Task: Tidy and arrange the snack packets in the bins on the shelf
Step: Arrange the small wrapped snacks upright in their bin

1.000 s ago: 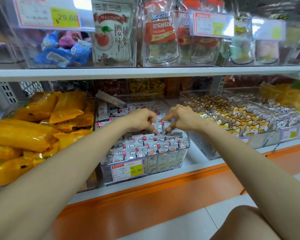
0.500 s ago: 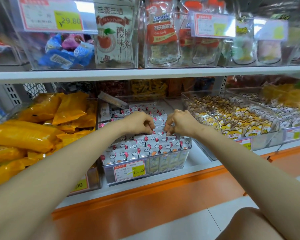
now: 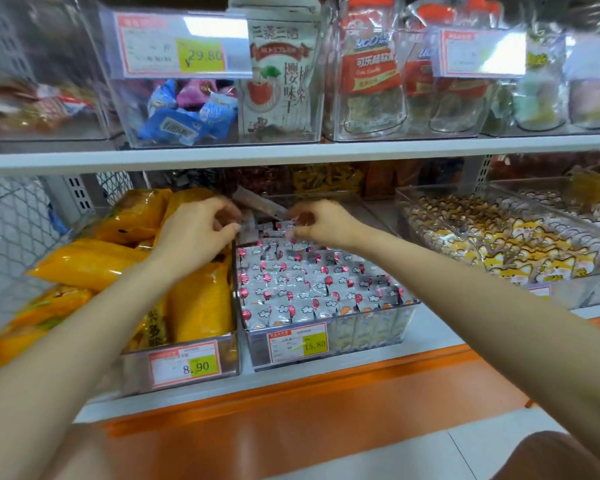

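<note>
Head view shows both forearms reaching into the lower shelf; the left hand (image 3: 198,233) crosses above the yellow bags (image 3: 84,261) with fingers curled, thumb and fingertip pinching what looks like one of the silver snack packets (image 3: 309,282) at the back of the clear bin (image 3: 368,336); just beside it the right hand (image 3: 321,221) is curled likewise, fingertips nipping another packet's edge, though blur hides the exact contact; the packets fill the bin in upright rows from the price-tagged front wall to the rear, where a few lie loose and askew; they are probably light, thin and crinkly with slick foil, so they should slide and topple easily; a pinch on the sealed top edge, one or two at a time, seems the safest hold; the bin rests on a white shelf board (image 3: 430,327) above an orange plinth (image 3: 291,393), close beside the bin of yellow bags and apart from a bin of dog-face packets (image 3: 499,251) to the right; an upper shelf (image 3: 291,152) carries more clear bins; pale floor tile (image 3: 413,455) shows below.
</note>
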